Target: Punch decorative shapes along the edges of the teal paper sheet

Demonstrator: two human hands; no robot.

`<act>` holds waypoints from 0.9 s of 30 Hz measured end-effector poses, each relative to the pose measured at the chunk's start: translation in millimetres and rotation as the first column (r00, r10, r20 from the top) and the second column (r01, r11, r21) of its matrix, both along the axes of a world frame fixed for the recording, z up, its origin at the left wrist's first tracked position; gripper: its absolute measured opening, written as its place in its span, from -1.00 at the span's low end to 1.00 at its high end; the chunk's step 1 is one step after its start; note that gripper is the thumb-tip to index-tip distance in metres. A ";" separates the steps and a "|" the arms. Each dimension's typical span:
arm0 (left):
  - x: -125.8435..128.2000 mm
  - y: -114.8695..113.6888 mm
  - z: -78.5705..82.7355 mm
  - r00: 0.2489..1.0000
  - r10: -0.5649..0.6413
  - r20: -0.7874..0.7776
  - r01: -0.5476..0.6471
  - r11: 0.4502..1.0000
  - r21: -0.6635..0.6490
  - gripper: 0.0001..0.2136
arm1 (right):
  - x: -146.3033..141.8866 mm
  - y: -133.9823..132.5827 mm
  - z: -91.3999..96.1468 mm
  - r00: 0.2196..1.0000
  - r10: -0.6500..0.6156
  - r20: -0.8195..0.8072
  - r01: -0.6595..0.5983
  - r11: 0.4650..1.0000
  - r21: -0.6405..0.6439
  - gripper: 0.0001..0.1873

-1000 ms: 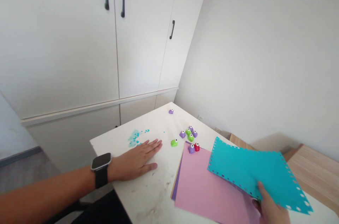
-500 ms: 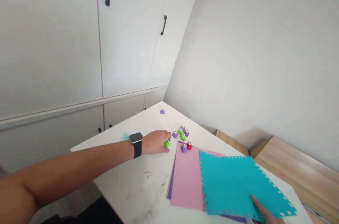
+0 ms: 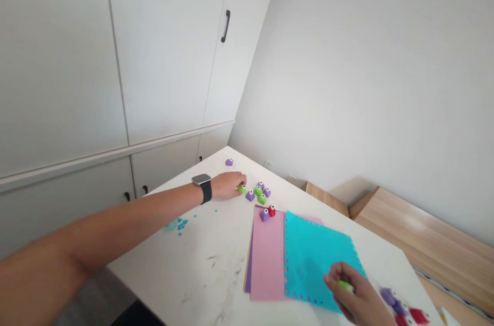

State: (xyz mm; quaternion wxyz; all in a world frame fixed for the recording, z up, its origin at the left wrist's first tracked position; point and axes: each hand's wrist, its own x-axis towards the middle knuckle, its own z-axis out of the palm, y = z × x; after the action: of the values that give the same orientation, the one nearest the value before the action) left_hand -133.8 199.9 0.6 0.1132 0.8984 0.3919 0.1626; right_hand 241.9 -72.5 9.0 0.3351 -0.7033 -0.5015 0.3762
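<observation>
Near the far corner of the table, my left hand (image 3: 227,185) is closed around a green craft punch (image 3: 242,188) with a white-and-black button. Just to its right stands a cluster of purple and green craft punches (image 3: 262,198). My right hand (image 3: 357,292) has its fingers curled round another green craft punch (image 3: 345,286), partly hidden by them. That hand is over the turquoise sheet (image 3: 314,251), whose edges are lined with small punched holes. Beneath the turquoise sheet lies a pink sheet (image 3: 269,259), bearing a purple punch (image 3: 264,215) and a red punch (image 3: 271,210) at its top.
One purple punch (image 3: 229,162) sits alone near the far corner. More purple and red punches (image 3: 399,307) lie at the lower right. Turquoise paper bits (image 3: 180,224) are scattered on the white table (image 3: 208,274) at left. White cabinets (image 3: 170,48) and a wooden unit (image 3: 420,236) border the table.
My left hand has moved the green punch away from me, beside the cluster. My right hand has lifted into view from the turquoise sheet's near edge, with a green punch. The view has swung right.
</observation>
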 end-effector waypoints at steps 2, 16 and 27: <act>1.3 4.2 -5.1 1.000 -0.008 0.001 0.008 1.000 -0.025 -0.76 | -28.7 33.5 6.0 0.996 0.085 -0.016 -0.085 0.996 -0.005 -0.60; 16.7 4.3 -13.6 0.985 -0.173 0.011 0.174 0.984 -0.036 -0.58 | -101.4 164.4 -4.6 0.987 0.015 0.161 -0.058 0.962 0.268 -0.40; 15.2 1.9 -24.2 0.990 -0.136 0.031 0.136 0.991 0.007 -0.52 | -130.1 150.7 -31.4 0.932 0.013 0.363 -0.154 0.919 0.362 -0.51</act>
State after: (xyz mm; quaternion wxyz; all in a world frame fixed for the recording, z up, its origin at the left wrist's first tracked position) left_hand -118.6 201.8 -23.5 0.1279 0.9207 0.3274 0.1696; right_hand 111.8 78.3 -22.4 0.3542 -0.6576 -0.6473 0.1521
